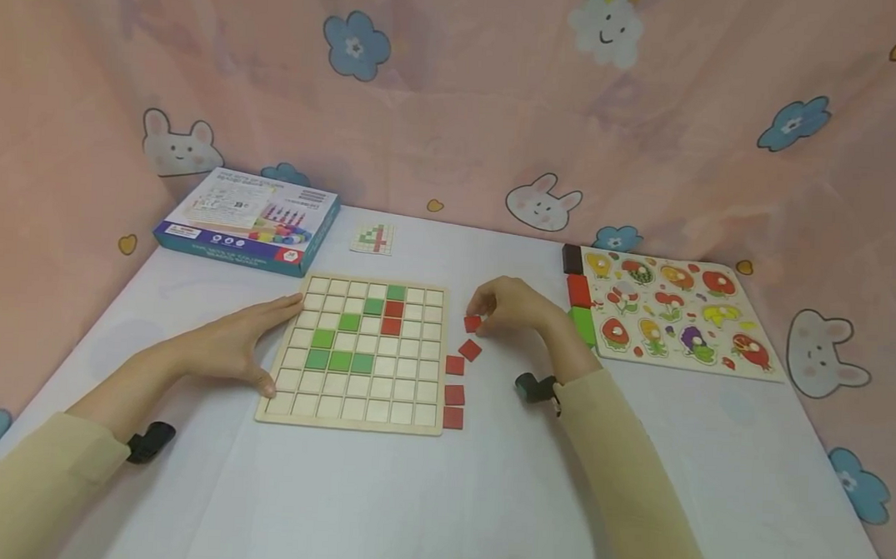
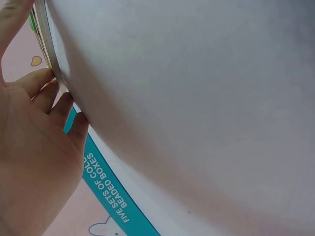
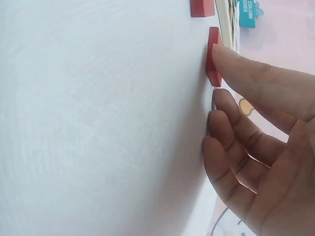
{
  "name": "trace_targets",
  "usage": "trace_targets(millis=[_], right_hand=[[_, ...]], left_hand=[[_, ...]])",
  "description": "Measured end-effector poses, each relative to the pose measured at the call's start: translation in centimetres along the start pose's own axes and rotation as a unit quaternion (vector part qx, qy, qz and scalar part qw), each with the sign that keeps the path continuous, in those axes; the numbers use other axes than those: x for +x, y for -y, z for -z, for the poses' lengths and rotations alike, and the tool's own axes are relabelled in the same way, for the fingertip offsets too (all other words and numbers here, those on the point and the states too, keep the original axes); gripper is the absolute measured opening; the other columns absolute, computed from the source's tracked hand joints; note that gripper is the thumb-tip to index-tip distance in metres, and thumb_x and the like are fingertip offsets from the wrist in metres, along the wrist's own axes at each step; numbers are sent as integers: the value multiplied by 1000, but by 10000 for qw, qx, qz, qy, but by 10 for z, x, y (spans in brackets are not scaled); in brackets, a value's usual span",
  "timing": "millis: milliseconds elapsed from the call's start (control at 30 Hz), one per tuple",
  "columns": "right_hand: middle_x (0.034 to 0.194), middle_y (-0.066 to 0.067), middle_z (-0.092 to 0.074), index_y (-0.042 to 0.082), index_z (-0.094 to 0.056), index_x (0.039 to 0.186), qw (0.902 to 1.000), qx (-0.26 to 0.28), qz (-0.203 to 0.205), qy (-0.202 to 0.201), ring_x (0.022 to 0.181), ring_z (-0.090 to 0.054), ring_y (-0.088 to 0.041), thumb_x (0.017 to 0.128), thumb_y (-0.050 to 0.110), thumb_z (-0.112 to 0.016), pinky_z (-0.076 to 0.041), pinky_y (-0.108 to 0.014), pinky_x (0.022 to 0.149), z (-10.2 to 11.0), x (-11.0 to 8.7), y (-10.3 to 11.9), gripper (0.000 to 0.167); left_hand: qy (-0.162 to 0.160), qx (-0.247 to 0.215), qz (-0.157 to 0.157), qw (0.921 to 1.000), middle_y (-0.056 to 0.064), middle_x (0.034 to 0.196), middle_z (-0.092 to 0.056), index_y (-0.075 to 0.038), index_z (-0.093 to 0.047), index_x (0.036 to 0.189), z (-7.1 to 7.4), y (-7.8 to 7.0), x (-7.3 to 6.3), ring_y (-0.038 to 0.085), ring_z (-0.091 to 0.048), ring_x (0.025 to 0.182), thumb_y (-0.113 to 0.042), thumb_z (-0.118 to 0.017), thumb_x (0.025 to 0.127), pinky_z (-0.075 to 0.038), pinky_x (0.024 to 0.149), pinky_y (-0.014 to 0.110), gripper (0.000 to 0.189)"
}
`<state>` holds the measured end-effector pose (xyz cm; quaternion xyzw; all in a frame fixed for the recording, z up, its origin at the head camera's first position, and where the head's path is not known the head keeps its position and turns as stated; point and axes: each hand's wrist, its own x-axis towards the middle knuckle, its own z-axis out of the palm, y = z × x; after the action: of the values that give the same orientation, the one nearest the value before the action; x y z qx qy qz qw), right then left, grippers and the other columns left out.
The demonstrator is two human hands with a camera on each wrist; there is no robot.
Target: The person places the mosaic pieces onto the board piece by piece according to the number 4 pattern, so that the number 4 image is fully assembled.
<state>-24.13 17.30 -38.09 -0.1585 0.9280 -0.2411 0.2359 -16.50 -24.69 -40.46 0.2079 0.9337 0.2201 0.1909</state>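
Observation:
A wooden grid board [image 1: 347, 426] lies on the white table. Several green tiles [image 1: 341, 361] sit in its cells, and two red tiles [image 1: 391, 326] are stacked in one column near the top right. My left hand [image 1: 227, 341] rests along the board's left edge, thumb and fingers spread and touching the rim. To the right of the board, my right hand [image 1: 514, 306] pinches a loose red tile [image 3: 213, 59] at the table surface; in the right wrist view the thumb lies on it. Several other loose red tiles [image 1: 454, 394] line the board's right side.
A small pattern card [image 1: 373, 238] with a green and red design lies behind the board. At the back left is a boxed bead set [image 1: 248, 221]. A fruit puzzle board [image 1: 679, 315] lies at right, with black, red and green blocks [image 1: 578, 291] along its left edge.

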Motion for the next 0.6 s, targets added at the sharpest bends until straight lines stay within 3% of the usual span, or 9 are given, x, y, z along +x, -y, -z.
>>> trace_targets(millis=[433, 600], right_hand=[[90, -5, -66, 13, -68, 87, 9997, 102, 22, -211, 88, -57, -22, 83, 14, -77, -50, -28, 75, -2, 2, 5, 10], [90, -6, -66, 12, -67, 90, 9986, 193, 199, -448, 87, -57, -22, 86, 13, -74, -51, -27, 73, -3, 2, 14, 8]], left_hand=[[0, 12, 7, 10000, 13, 169, -12, -11, -21, 158, 0, 0, 0, 44, -13, 154, -63, -88, 51, -18, 122, 66, 137], [0, -9, -3, 10000, 13, 168, -12, -10, -21, 158, 0, 0, 0, 44, -14, 154, -62, -88, 51, -18, 122, 66, 137]])
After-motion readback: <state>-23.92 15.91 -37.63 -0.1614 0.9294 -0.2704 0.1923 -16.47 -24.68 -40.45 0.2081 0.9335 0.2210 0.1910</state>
